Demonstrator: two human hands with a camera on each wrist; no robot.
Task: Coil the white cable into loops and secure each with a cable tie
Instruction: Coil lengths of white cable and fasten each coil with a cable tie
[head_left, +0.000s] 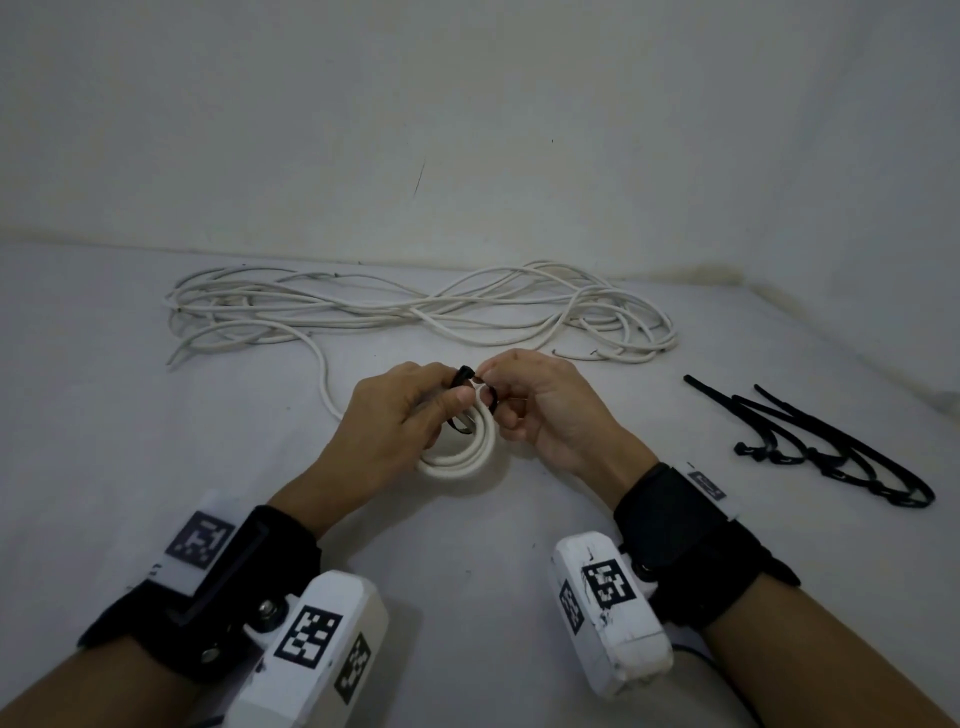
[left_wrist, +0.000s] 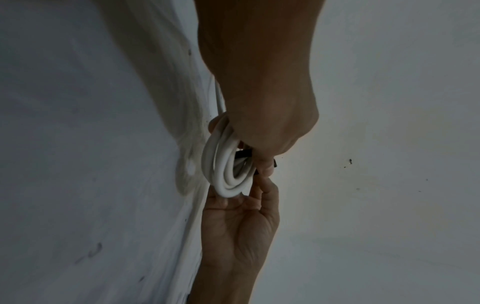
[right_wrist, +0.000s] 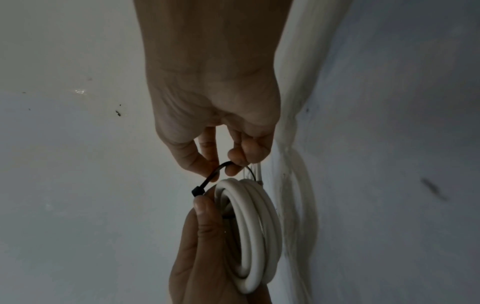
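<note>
A small coil of white cable (head_left: 462, 457) (left_wrist: 226, 174) (right_wrist: 254, 236) is held up off the white table. My left hand (head_left: 400, 415) (right_wrist: 207, 236) grips the coil, its thumb pressing the head of a black cable tie (head_left: 464, 375) (right_wrist: 205, 183). My right hand (head_left: 524, 395) (right_wrist: 221, 160) pinches the tie's strap where it arcs over the top of the coil. From the coil a cable strand runs back to the loose white cable pile (head_left: 415, 312) at the far side of the table.
Several spare black cable ties (head_left: 831, 452) lie on the table to the right. A plain white wall (head_left: 467, 130) stands behind the table's far edge. Camera units are strapped on both wrists near the front.
</note>
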